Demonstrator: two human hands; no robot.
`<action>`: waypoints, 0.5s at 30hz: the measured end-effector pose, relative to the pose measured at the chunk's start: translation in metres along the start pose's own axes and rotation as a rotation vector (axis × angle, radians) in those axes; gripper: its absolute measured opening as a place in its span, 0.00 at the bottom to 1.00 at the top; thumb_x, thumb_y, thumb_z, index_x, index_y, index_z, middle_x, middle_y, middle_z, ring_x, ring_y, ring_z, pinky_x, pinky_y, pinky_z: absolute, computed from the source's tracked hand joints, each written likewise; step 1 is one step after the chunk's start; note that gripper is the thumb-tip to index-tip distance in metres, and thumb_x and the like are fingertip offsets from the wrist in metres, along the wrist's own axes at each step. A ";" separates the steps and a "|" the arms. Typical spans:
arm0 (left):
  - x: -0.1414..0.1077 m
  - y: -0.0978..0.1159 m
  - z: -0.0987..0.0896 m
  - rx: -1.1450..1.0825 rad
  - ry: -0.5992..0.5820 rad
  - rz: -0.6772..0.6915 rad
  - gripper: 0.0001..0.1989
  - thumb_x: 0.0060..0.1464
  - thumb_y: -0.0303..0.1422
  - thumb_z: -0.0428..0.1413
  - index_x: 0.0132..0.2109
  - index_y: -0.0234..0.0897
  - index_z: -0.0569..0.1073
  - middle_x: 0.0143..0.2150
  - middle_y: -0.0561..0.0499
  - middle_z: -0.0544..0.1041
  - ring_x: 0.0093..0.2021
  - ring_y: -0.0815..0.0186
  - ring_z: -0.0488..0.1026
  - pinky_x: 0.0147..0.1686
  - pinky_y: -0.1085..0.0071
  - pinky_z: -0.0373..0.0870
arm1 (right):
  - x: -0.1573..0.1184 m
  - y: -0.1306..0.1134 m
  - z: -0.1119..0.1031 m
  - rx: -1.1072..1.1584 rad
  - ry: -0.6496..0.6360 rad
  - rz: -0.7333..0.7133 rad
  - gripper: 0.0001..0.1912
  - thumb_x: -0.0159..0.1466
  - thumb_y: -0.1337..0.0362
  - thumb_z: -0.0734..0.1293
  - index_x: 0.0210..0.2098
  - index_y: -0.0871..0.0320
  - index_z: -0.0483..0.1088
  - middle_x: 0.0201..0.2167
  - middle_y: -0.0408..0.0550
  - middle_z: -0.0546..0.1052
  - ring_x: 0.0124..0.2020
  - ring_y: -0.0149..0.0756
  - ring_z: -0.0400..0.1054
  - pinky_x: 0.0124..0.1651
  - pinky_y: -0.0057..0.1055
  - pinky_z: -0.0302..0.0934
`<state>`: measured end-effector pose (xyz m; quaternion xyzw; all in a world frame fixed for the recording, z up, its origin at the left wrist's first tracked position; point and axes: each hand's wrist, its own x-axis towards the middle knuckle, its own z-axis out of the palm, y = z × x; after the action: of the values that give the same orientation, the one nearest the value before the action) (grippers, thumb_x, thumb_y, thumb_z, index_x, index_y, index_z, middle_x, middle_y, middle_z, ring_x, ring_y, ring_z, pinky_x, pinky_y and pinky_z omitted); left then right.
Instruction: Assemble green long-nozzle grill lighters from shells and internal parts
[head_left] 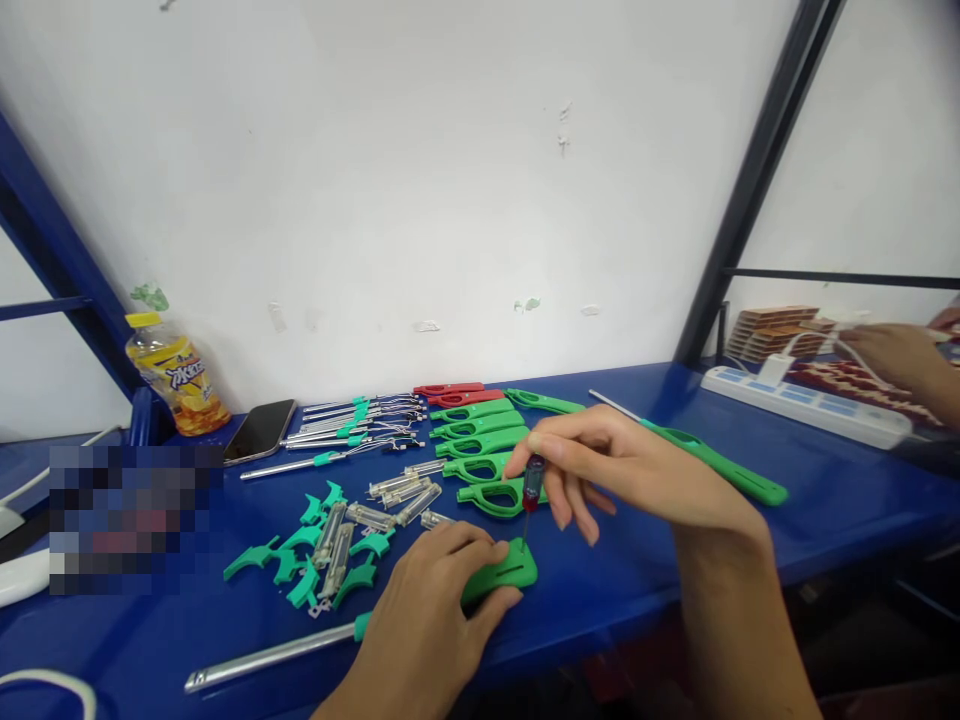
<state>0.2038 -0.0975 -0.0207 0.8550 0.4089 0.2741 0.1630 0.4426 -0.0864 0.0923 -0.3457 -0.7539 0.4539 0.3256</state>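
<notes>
My left hand [439,605] is closed over a green lighter [504,573] near the table's front edge, its metal tube [277,655] pointing left. Thumb and fingers press on either side of the green body. My right hand [592,460] pinches the handle of a small screwdriver [533,482], held nearly upright. The screwdriver's tip meets the handle end of the green lighter. Behind it lies a column of green casings [480,443] with two red casings [457,397] at the back. Teal triggers [300,540] and clear fuel tanks [337,560] are heaped left of my left hand.
Metal tubes with wires [352,425], a phone [261,432] and a yellow-capped bottle [180,380] stand or lie back left. Right are another green lighter [720,465], a white power strip [810,405], stacked pieces [772,333] and another person's hand [892,355].
</notes>
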 end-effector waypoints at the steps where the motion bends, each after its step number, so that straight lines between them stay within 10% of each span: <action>1: 0.000 0.000 0.000 0.003 0.001 -0.001 0.11 0.61 0.31 0.67 0.51 0.45 0.84 0.50 0.49 0.83 0.50 0.55 0.81 0.53 0.58 0.79 | 0.000 0.000 -0.001 0.002 -0.014 -0.007 0.20 0.78 0.50 0.63 0.43 0.58 0.80 0.23 0.41 0.78 0.19 0.24 0.70 0.21 0.19 0.56; 15: 0.000 0.002 0.000 0.016 0.007 0.004 0.11 0.61 0.30 0.67 0.51 0.43 0.83 0.50 0.49 0.83 0.49 0.54 0.81 0.52 0.56 0.79 | 0.001 -0.003 0.005 0.019 0.109 -0.037 0.08 0.65 0.60 0.79 0.37 0.56 0.79 0.21 0.36 0.78 0.20 0.23 0.67 0.23 0.16 0.60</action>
<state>0.2054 -0.0985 -0.0197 0.8562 0.4099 0.2743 0.1540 0.4375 -0.0885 0.0930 -0.3527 -0.7371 0.4353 0.3779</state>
